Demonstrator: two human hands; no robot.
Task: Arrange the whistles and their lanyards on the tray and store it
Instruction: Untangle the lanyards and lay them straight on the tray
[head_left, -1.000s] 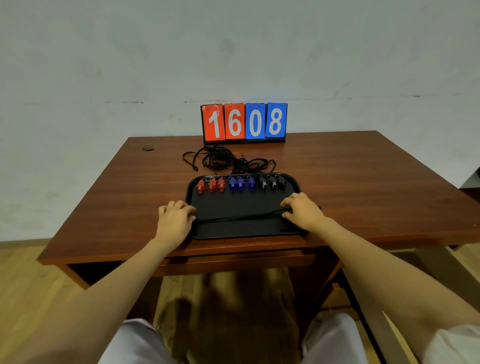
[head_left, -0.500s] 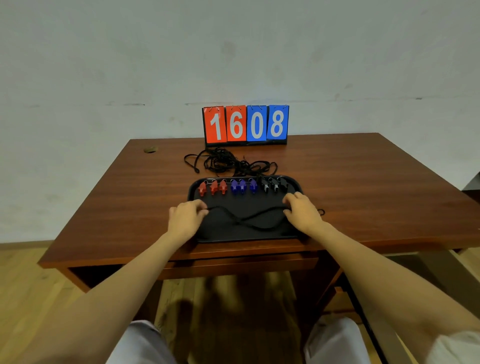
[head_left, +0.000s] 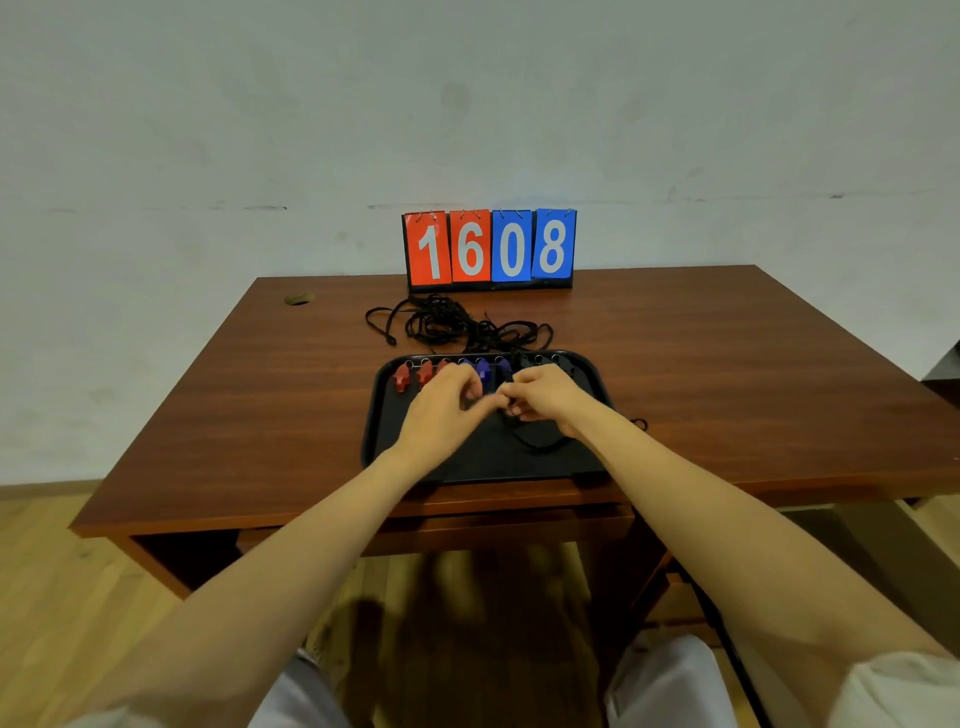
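A black tray lies at the desk's front edge. Along its far side runs a row of whistles: red ones at the left, blue ones in the middle, black ones at the right mostly hidden behind my hands. My left hand and my right hand meet over the tray's middle, fingertips pinched on a black lanyard that loops down onto the tray. A tangle of more black lanyards lies on the desk just behind the tray.
A flip scoreboard reading 1608 stands at the back of the brown wooden desk, against the wall. A cable hole is at the back left. A drawer front sits under the desk's front edge.
Both hands have moved from the tray's left and right sides to its middle, bringing the two ends of the lanyard together. The stretched cord now hangs in a slack loop.
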